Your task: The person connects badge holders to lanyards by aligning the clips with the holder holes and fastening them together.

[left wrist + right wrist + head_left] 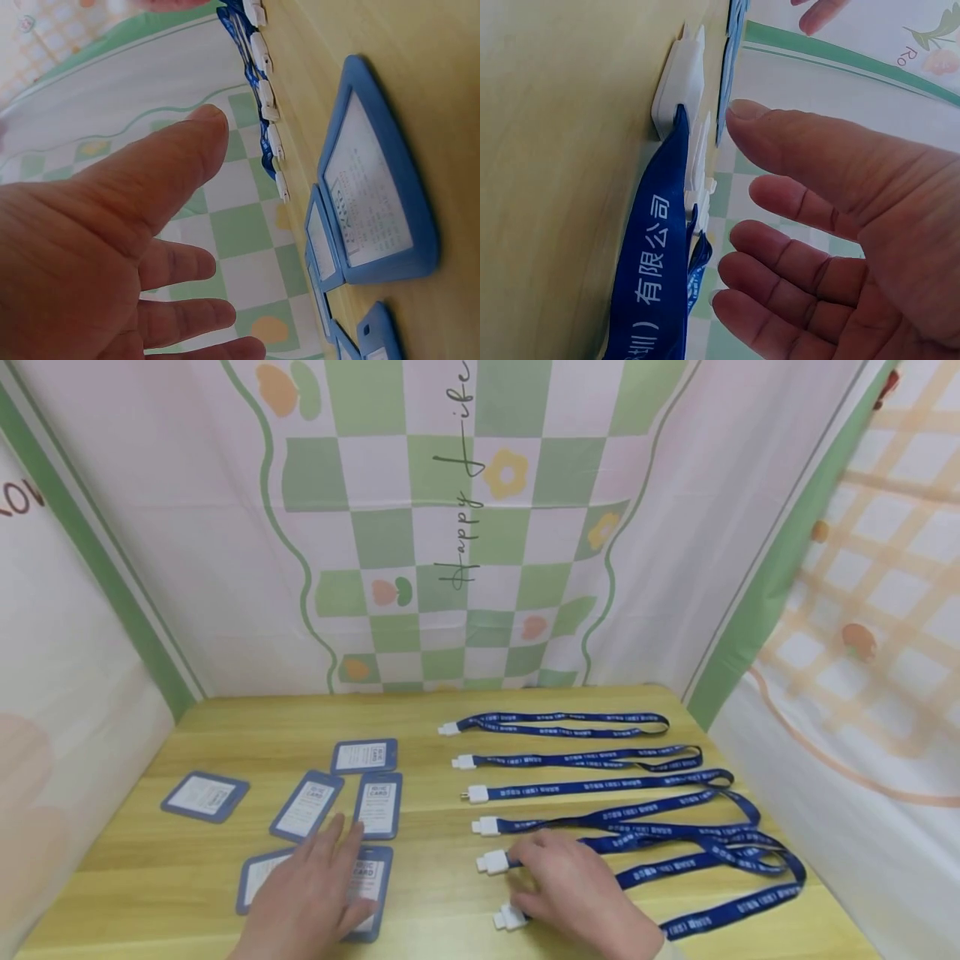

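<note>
Over the near card holders on the left, my left hand hovers with its fingers spread and nothing in them. A blue-framed card holder with a white card is partly covered by it, as is another holder. My right hand, its fingers loosely bent, is over the near blue lanyards. In the right wrist view a gap shows between this hand and the nearest lanyard with its white plastic clip. Another white clip lies close by its fingertips.
More card holders lie farther back, one apart at the left. Several blue lanyards with white lettering are laid in rows, clips leftward. The wooden table meets printed curtains behind and at both sides.
</note>
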